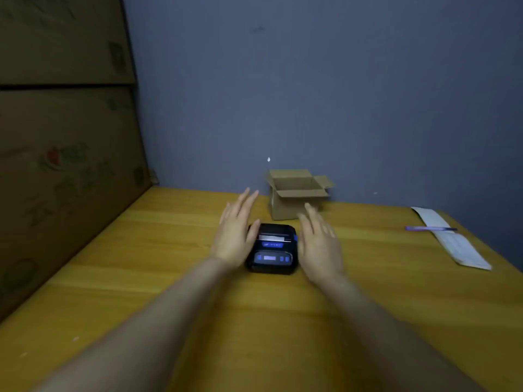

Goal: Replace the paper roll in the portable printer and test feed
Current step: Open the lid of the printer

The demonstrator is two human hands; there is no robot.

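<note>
A small black portable printer (272, 248) with blue buttons and a lit display sits on the yellow wooden table (169, 278). A white strip of paper shows at its slot. My left hand (235, 233) is flat and open right against the printer's left side, thumb near its top corner. My right hand (319, 241) is open just off the printer's right side, fingers stretched forward. Neither hand holds anything. No loose paper roll is visible.
An open small cardboard box (297, 193) stands behind the printer against the blue wall. A long white paper sheet (452, 241) with a purple pen (430, 228) on it lies at the right. Large stacked cardboard boxes (65, 165) border the table's left side.
</note>
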